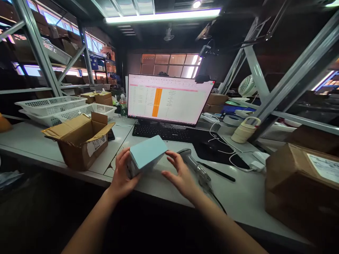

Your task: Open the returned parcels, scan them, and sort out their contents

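A light blue box point(149, 151) is tilted above the front part of the desk, its plain top face towards me. My left hand point(124, 173) grips its left end, fingers on the far side and thumb below. At the box's right end is my right hand point(180, 173), fingers spread apart, a fingertip at or very near the corner. Just beyond that hand a grey barcode scanner point(194, 165) lies on the desk with its cable running to the front edge. An opened cardboard box point(79, 144) stands to the left.
A monitor point(182, 102) showing a spreadsheet stands behind a black keyboard point(164, 132). White plastic baskets point(53, 106) are stacked at the left. At the right are a large carton point(286, 176), a black pen-like stick point(217, 171), a white charger point(256, 165) with cables and a cream container point(243, 132).
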Demonstrator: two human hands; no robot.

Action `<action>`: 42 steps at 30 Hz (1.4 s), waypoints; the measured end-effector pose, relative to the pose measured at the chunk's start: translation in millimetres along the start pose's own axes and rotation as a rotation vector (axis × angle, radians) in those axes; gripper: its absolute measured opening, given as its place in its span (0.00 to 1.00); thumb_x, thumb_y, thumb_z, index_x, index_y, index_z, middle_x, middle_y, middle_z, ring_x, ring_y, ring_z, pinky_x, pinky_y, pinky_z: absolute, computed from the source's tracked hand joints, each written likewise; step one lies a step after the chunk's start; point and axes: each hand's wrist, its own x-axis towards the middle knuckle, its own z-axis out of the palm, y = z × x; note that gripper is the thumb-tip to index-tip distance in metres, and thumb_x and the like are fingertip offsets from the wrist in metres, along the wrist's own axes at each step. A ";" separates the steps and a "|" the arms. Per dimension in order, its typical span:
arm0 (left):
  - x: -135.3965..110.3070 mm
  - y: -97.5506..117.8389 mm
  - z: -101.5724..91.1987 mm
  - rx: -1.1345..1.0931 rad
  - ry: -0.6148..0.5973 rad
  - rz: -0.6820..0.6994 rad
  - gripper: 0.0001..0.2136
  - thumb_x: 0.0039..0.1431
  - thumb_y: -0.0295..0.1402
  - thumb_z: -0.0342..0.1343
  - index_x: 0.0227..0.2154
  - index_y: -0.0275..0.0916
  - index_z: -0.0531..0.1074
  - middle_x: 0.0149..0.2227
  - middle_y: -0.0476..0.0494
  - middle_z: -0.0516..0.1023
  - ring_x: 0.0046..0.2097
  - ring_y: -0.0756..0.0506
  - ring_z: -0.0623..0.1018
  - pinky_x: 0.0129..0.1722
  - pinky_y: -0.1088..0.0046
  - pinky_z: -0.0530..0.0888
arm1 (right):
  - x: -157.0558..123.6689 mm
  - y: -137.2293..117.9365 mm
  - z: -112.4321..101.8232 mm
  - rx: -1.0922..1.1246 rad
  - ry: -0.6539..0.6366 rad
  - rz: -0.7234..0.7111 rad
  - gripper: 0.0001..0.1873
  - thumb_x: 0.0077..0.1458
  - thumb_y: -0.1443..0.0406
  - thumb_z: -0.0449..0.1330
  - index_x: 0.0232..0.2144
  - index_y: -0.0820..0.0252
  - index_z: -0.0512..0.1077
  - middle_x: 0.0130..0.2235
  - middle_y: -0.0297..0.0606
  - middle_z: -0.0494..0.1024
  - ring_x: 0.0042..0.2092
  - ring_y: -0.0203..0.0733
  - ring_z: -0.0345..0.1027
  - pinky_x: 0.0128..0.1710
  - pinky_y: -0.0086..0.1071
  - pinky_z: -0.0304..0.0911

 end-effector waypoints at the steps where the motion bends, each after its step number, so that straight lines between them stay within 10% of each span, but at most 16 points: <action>1: -3.4 0.8 -1.7 0.032 -0.023 0.069 0.44 0.56 0.33 0.67 0.70 0.56 0.49 0.67 0.35 0.59 0.68 0.35 0.65 0.62 0.51 0.72 | 5.8 -8.4 -6.8 0.037 -0.010 0.000 0.37 0.55 0.45 0.67 0.60 0.50 0.62 0.67 0.46 0.63 0.67 0.54 0.59 0.69 0.56 0.54; 6: -15.5 0.8 -8.7 0.067 -0.059 0.207 0.46 0.56 0.28 0.65 0.71 0.51 0.44 0.65 0.31 0.59 0.67 0.36 0.65 0.61 0.51 0.73 | 29.9 -36.6 -27.1 0.023 -0.085 0.073 0.48 0.50 0.44 0.69 0.67 0.53 0.60 0.65 0.51 0.65 0.63 0.57 0.63 0.63 0.55 0.63; 11: -19.4 5.7 -11.9 0.113 -0.076 0.242 0.46 0.56 0.28 0.64 0.72 0.51 0.43 0.64 0.32 0.60 0.66 0.37 0.66 0.61 0.52 0.73 | 26.1 -43.6 -39.7 0.178 -0.167 0.168 0.38 0.46 0.50 0.74 0.58 0.52 0.72 0.62 0.48 0.72 0.58 0.56 0.72 0.60 0.54 0.67; 15: -15.0 13.1 -18.8 0.189 -0.105 0.212 0.43 0.57 0.28 0.63 0.71 0.51 0.46 0.64 0.32 0.58 0.66 0.36 0.67 0.61 0.51 0.74 | 3.1 -48.8 -54.7 0.183 -0.230 -0.076 0.09 0.57 0.57 0.70 0.33 0.53 0.78 0.62 0.40 0.75 0.65 0.54 0.65 0.64 0.54 0.63; 20: 9.5 35.3 -33.3 0.286 -0.241 0.165 0.30 0.55 0.27 0.64 0.60 0.47 0.63 0.65 0.33 0.57 0.63 0.35 0.70 0.58 0.52 0.77 | -20.5 -62.1 -52.5 -0.106 -0.333 -0.353 0.08 0.65 0.68 0.61 0.33 0.53 0.78 0.47 0.39 0.84 0.60 0.48 0.72 0.60 0.49 0.69; 28: 56.0 76.5 -52.6 0.571 -0.675 0.519 0.05 0.63 0.28 0.58 0.40 0.43 0.72 0.66 0.39 0.66 0.69 0.32 0.65 0.61 0.49 0.75 | -25.9 -68.2 -33.2 -0.219 -0.381 -0.543 0.10 0.65 0.74 0.59 0.39 0.54 0.76 0.48 0.36 0.83 0.54 0.40 0.75 0.62 0.43 0.67; 42: 29.7 28.0 -58.3 0.132 -0.117 0.524 0.18 0.56 0.33 0.67 0.36 0.46 0.59 0.55 0.46 0.62 0.58 0.38 0.77 0.50 0.53 0.83 | -19.9 -94.8 -29.8 -0.471 -0.420 -0.693 0.16 0.65 0.68 0.61 0.54 0.51 0.74 0.53 0.38 0.81 0.48 0.43 0.75 0.48 0.36 0.74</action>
